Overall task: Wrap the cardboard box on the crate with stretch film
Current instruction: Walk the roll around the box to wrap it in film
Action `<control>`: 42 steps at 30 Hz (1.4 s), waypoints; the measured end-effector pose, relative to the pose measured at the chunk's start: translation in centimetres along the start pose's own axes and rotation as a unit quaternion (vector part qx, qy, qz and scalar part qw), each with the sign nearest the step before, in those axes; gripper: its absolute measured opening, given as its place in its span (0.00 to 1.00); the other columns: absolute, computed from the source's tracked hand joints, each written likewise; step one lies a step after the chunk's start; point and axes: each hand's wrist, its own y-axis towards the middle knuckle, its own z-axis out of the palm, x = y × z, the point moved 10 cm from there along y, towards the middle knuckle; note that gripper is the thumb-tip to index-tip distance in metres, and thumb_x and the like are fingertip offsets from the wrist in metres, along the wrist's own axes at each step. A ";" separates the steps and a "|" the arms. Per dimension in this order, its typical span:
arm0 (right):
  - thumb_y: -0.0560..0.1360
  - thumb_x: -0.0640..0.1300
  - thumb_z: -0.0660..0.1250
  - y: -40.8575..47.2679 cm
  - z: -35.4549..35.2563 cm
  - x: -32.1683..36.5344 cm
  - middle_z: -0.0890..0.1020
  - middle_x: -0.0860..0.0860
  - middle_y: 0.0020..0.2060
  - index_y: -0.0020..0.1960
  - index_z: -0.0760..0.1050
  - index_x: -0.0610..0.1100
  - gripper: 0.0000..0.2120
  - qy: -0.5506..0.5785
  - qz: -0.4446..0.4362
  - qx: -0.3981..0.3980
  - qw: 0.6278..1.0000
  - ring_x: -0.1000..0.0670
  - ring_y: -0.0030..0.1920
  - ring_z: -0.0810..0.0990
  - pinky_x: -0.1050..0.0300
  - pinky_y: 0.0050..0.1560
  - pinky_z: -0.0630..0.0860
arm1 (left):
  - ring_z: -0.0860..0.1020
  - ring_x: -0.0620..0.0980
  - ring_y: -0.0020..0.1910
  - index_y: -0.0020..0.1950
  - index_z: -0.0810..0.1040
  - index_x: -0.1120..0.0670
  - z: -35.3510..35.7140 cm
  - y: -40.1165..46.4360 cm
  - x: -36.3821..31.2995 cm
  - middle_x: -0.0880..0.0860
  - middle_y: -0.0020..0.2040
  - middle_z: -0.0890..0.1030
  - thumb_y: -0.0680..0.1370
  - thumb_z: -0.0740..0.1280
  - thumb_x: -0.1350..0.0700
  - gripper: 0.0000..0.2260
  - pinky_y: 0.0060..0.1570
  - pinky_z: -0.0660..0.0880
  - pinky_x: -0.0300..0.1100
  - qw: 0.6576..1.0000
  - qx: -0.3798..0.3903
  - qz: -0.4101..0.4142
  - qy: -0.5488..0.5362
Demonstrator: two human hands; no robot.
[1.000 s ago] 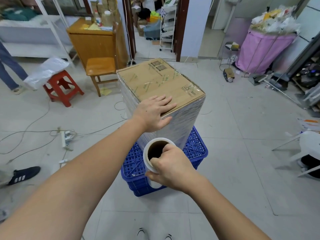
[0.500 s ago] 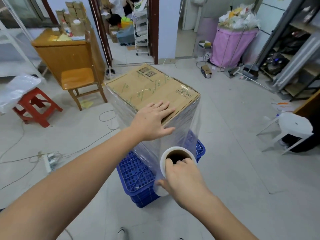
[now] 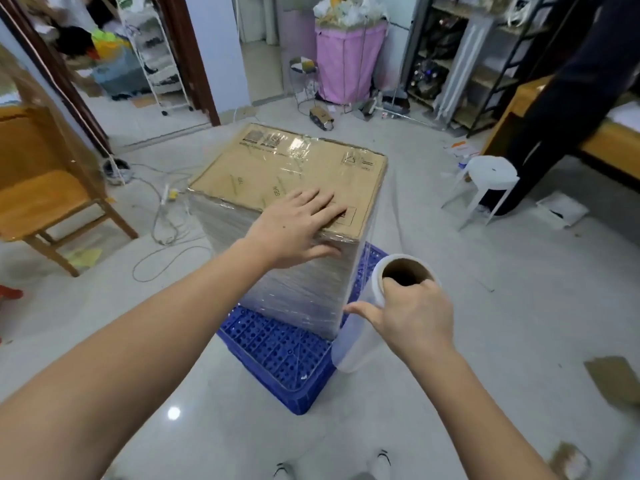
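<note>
A tall cardboard box (image 3: 287, 168) stands on an upturned blue crate (image 3: 284, 355) in the middle of the floor. Its sides are covered in layers of stretch film. My left hand (image 3: 294, 230) lies flat on the near edge of the box top, fingers straight, thumb down the front face. My right hand (image 3: 412, 313) grips the stretch film roll (image 3: 374, 313) upright at the box's near right corner, fingers hooked into the cardboard core. A sheet of film runs from the roll to that corner.
A wooden chair (image 3: 45, 202) stands at the left, with cables (image 3: 166, 216) on the floor beside the box. A white stool (image 3: 490, 178) and a person's dark-clad leg (image 3: 554, 109) are at the right. A pink bin (image 3: 346, 60) stands at the back. Cardboard scraps (image 3: 613, 382) lie at the right.
I have moved rightward around the box, so another side now faces me. My right hand carried the roll round the corner to the right, drawing film out. My left hand stayed on the box top.
</note>
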 end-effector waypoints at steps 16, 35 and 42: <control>0.63 0.62 0.76 -4.3 0.0 11.0 0.71 0.53 0.20 0.29 0.76 0.47 0.20 0.000 -0.302 0.009 0.953 0.48 0.30 0.66 0.62 0.32 0.65 | 0.59 0.57 0.81 0.84 0.53 0.46 -0.4 0.5 -0.4 0.54 0.83 0.59 0.78 0.47 0.26 0.39 0.80 0.55 0.53 1.000 -0.015 -0.003 0.004; 0.78 0.65 0.58 -4.6 -1.8 11.1 0.80 0.50 0.39 0.51 0.65 0.47 0.21 0.035 -0.188 0.043 0.981 0.46 0.38 0.73 0.51 0.51 0.70 | 0.58 0.57 0.81 0.84 0.53 0.45 -0.8 0.9 -0.3 0.54 0.83 0.58 0.78 0.49 0.25 0.39 0.80 0.53 0.53 1.000 -0.021 -0.006 -0.016; 0.78 0.63 0.62 -4.9 -1.6 8.6 0.74 0.51 0.33 0.45 0.60 0.49 0.19 0.009 -0.049 0.043 0.998 0.46 0.35 0.67 0.53 0.34 0.60 | 0.55 0.54 0.82 0.84 0.52 0.42 -0.6 0.5 0.6 0.51 0.84 0.57 0.76 0.55 0.25 0.40 0.81 0.51 0.53 0.997 -0.004 -0.009 -0.080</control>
